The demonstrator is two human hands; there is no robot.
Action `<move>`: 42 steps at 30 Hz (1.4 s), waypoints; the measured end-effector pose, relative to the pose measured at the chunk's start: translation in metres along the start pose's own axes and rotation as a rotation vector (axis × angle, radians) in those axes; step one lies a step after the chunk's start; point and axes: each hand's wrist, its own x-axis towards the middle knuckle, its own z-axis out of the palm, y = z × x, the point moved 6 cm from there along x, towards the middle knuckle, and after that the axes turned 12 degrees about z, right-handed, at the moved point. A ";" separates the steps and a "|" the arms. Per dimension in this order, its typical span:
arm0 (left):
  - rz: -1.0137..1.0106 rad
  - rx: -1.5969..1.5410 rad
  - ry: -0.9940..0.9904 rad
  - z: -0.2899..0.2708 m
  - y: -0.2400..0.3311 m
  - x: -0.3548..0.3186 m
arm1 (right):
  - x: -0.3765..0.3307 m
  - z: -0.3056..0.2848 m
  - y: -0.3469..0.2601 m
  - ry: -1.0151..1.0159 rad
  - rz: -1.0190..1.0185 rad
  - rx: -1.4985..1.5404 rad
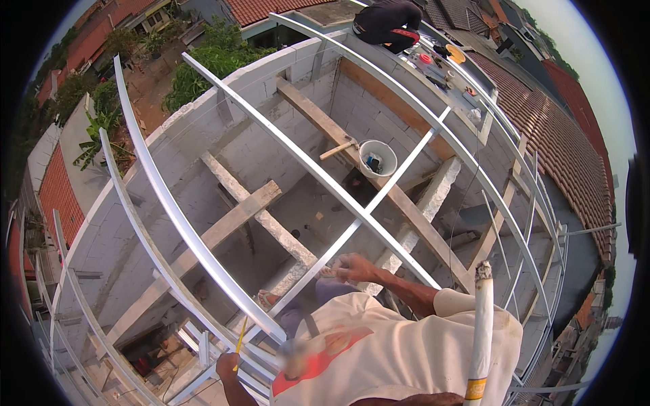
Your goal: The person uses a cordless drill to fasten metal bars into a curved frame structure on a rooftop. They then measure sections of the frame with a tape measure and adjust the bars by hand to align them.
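Observation:
My left hand (228,366) is low in the view, closed around a thin yellow strip (241,335) that looks like a tape measure blade. The strip stands up beside the end of a silver metal roof beam (196,250). My right hand (355,268) is in front of my body, its fingers curled together close to a silver cross beam (315,269). Anything between those fingers is too small to make out. A foot in a sandal (267,298) shows beside the cross beam. A lit cigarette (481,325) rises at the lower right.
Open roof framing spans grey block walls (237,88), with a deep drop to the floor below. A wooden plank (426,230) carries a white bucket (378,158) and a hammer (338,149). Another person (387,24) in dark clothes crouches on the far wall near scattered tools.

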 end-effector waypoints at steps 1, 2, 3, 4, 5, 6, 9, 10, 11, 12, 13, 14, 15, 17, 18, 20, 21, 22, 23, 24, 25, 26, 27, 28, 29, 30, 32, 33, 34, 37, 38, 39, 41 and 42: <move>-0.106 -0.044 0.018 0.008 -0.012 -0.004 | -0.009 0.013 -0.036 -0.128 -0.037 0.150; -0.056 -0.005 0.020 0.019 -0.032 -0.003 | -0.027 0.027 -0.085 -0.220 -0.153 0.185; 0.039 0.034 0.015 0.030 -0.039 0.010 | -0.058 0.028 -0.138 -0.271 -0.254 0.220; 0.061 0.041 0.030 0.032 -0.041 0.008 | -0.080 0.027 -0.189 -0.323 -0.375 0.253; 0.077 0.062 0.048 0.027 -0.048 0.005 | -0.103 0.024 -0.238 -0.480 -0.729 0.277; 0.096 0.078 0.058 0.024 -0.050 0.000 | -0.129 0.022 -0.274 -0.618 -0.930 0.316; -0.131 -0.066 -0.015 0.009 -0.030 0.006 | -0.203 0.013 -0.333 -0.814 -1.201 0.352; -0.006 -0.065 -0.131 0.027 -0.006 0.032 | -0.235 0.014 -0.357 -0.818 -1.222 0.297; 0.020 -0.070 -0.082 0.031 -0.026 0.034 | -0.246 0.016 -0.363 -0.848 -1.269 0.310; 0.046 -0.070 -0.032 0.038 -0.045 0.029 | -0.256 0.018 -0.368 -0.862 -1.311 0.322; 0.084 -0.048 -0.007 0.041 -0.062 0.026 | -0.258 0.016 -0.365 -0.855 -1.337 0.342; 0.049 -0.036 -0.043 0.043 -0.067 0.011 | -0.262 0.021 -0.373 -0.877 -1.348 0.350; -0.055 0.003 -0.057 0.032 -0.102 -0.024 | -0.256 0.019 -0.371 -0.931 -1.409 0.415; 0.059 0.002 -0.119 0.046 -0.038 0.027 | -0.283 0.022 -0.391 -0.815 -1.348 0.313; 0.032 0.004 -0.101 0.047 -0.041 0.027 | -0.286 0.020 -0.394 -0.801 -1.357 0.316; -0.035 0.040 -0.149 0.047 -0.050 0.036 | -0.290 0.019 -0.397 -0.776 -1.359 0.326; -0.052 0.021 -0.148 0.046 -0.051 0.033 | -0.289 0.020 -0.399 -0.770 -1.358 0.330; -0.070 0.006 -0.137 0.043 -0.055 0.032 | -0.289 0.021 -0.403 -0.769 -1.368 0.335; -0.084 -0.009 -0.128 0.041 -0.058 0.032 | -0.288 0.019 -0.407 -0.757 -1.362 0.345; -0.091 -0.013 -0.133 0.042 -0.060 0.027 | -0.285 0.021 -0.410 -0.746 -1.363 0.351; -0.097 -0.015 -0.125 0.030 -0.054 0.016 | -0.284 0.018 -0.412 -0.729 -1.359 0.362; -0.075 -0.009 -0.125 0.020 -0.042 0.020 | -0.281 0.016 -0.414 -0.684 -1.337 0.360; -0.124 -0.048 -0.105 0.021 -0.040 0.022 | -0.278 0.011 -0.416 -0.634 -1.306 0.367; -0.242 -0.086 -0.060 0.023 -0.067 0.001 | -0.256 0.006 -0.410 -0.624 -1.270 0.432; -0.152 0.017 -0.070 0.034 -0.085 -0.006 | -0.247 0.005 -0.415 -0.600 -1.227 0.449; 0.031 0.130 -0.110 0.053 -0.071 0.037 | -0.239 0.000 -0.412 -0.479 -1.113 0.423; -0.111 0.029 -0.099 0.016 -0.025 0.013 | -0.184 -0.005 -0.382 -0.351 -0.879 0.435; -0.166 -0.024 -0.104 -0.008 0.010 0.003 | -0.162 -0.008 -0.362 -0.279 -0.766 0.407; -0.127 -0.010 -0.095 -0.012 0.013 0.012 | -0.133 -0.007 -0.342 -0.274 -0.664 0.343; -0.034 0.027 -0.144 0.014 -0.003 0.020 | -0.051 0.005 -0.254 -0.182 -0.314 0.188; -0.026 0.061 -0.102 0.052 -0.070 0.030 | -0.024 0.017 -0.225 -0.141 -0.206 0.155; -0.138 -0.037 -0.114 0.029 -0.038 0.031 | -0.001 0.016 -0.173 -0.096 -0.057 0.065; -0.231 -0.130 -0.256 -0.023 -0.005 0.013 | 0.028 0.032 -0.102 -0.101 0.093 -0.060; -0.277 -0.191 -0.189 -0.034 -0.002 0.005 | 0.031 0.045 -0.079 -0.180 0.182 -0.008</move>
